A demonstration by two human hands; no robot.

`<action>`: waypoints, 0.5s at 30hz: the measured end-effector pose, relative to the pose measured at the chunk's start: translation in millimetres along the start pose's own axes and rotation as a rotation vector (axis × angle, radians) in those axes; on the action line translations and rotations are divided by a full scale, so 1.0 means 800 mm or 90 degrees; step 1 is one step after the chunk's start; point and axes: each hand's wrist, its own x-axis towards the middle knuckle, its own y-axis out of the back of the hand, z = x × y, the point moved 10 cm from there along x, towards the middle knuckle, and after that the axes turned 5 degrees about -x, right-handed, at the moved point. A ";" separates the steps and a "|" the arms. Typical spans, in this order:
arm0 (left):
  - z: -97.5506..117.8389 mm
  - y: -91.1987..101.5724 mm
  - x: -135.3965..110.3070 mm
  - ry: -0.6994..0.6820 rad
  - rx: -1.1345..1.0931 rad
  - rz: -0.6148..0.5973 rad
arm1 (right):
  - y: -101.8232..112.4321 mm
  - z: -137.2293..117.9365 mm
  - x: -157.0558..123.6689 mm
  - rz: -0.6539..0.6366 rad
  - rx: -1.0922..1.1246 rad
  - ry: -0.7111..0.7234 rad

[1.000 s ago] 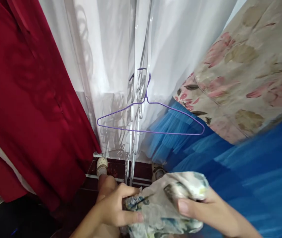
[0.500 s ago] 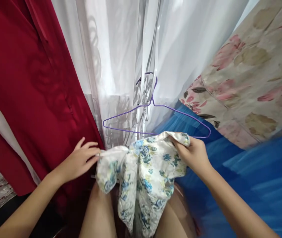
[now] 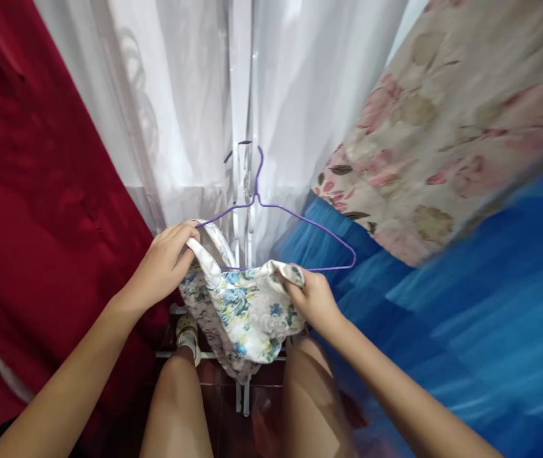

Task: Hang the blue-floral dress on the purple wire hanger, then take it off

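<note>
A purple hanger (image 3: 307, 219) hangs on a white rack post (image 3: 239, 83). Its left arm runs into a strap of a white sleeveless garment with blue flowers (image 3: 243, 305). My left hand (image 3: 171, 257) is closed on that strap, at the hanger's left end, which its fingers hide. On the other side, my right hand (image 3: 312, 296) pinches the garment's upper right edge, just under the hanger's lower bar. The right end of the hanger is bare. Below my hands the garment hangs loosely, its inner side showing at the lower left.
A red garment (image 3: 52, 210) hangs on the left, with white curtains (image 3: 180, 95) behind the post. On the right are a floral cloth (image 3: 424, 140) and a blue one (image 3: 472, 318). My legs and a pale clog (image 3: 188, 331) are below, by the rack's white base bar (image 3: 209, 355).
My left hand has risen to the hanger's left end and the strap there is now round it. My right hand still pinches the garment. The view has shifted right.
</note>
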 end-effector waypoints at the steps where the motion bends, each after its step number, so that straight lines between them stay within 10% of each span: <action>1: 0.007 -0.003 0.005 0.005 -0.009 0.022 | 0.005 -0.004 -0.006 -0.002 0.028 0.008; 8: -0.003 -0.009 0.010 0.096 -0.060 0.193 | 0.131 0.043 -0.020 0.329 0.046 -0.044; 15: -0.005 0.024 0.009 0.037 -0.003 0.254 | 0.136 0.076 0.043 -0.026 0.087 -0.143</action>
